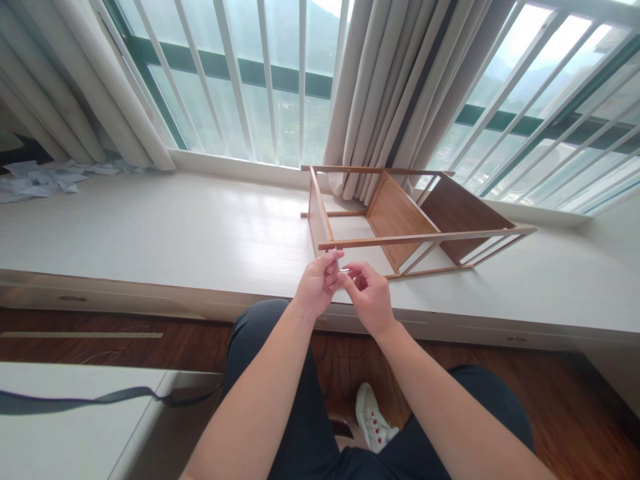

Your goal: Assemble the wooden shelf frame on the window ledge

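Observation:
Both hands meet just under the front corner of a brown wooden rack (380, 240), which lies on its side on the white window ledge. A thin, bent metal hex key (344, 269) shows between them. My left hand (320, 277) is closed, its thumb and fingers pinching around the upright part of the key next to the rack's rail. From the other side my right hand (367, 290) is closed on the key's short end with thumb and forefinger. Where the key's tip meets the wood is hidden by the left fingers.
Barred windows and grey curtains (380, 87) stand behind the rack. Crumpled white paper (40, 180) lies at the ledge's far left. Below are a dark wooden floor (560, 413), a white surface with a dark strap (110, 397), and my knees against the ledge.

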